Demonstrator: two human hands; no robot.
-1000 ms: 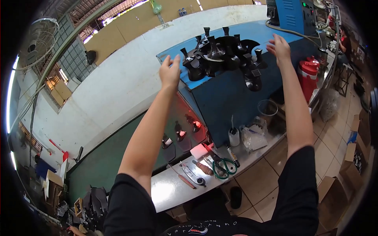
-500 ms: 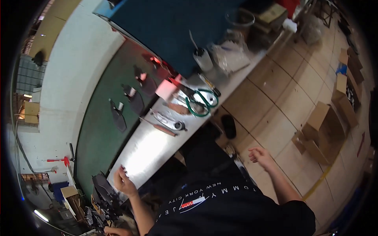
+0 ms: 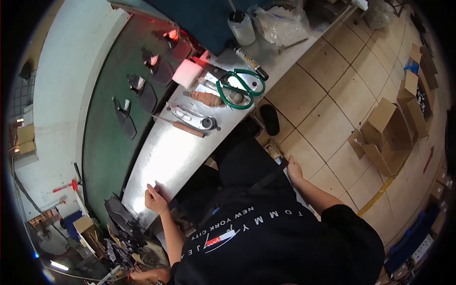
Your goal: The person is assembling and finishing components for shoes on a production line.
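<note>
My left hand point(image 3: 156, 200) is curled closed above the near end of the metal ledge point(image 3: 167, 159). A small dark bit shows at its fingertips, too small to name. Beside my lap on the right, my right hand point(image 3: 294, 170) is closed at the end of a black strap point(image 3: 270, 179) that crosses my dark trousers. Farther up the ledge lie green-handled scissors point(image 3: 237, 105), a tape-wrapped brown tool point(image 3: 206, 98), a grey-handled cutter point(image 3: 190, 117), a thin brown-handled tool point(image 3: 188, 129), a marker point(image 3: 251, 62) and a pink block point(image 3: 187, 73).
Dark sole-shaped pieces point(image 3: 124, 121) lie in a row on the green belt point(image 3: 102, 142). A white bottle point(image 3: 242, 31) and a plastic bag point(image 3: 282, 23) stand farther up the ledge. Open cardboard boxes point(image 3: 387, 137) sit on the tiled floor at right. Another person's arm point(image 3: 152, 274) shows at lower left.
My right hand has come down and inward to the strap by my lap. My left hand has shifted slightly up over the ledge, its fingers more curled. The whole view has tilted.
</note>
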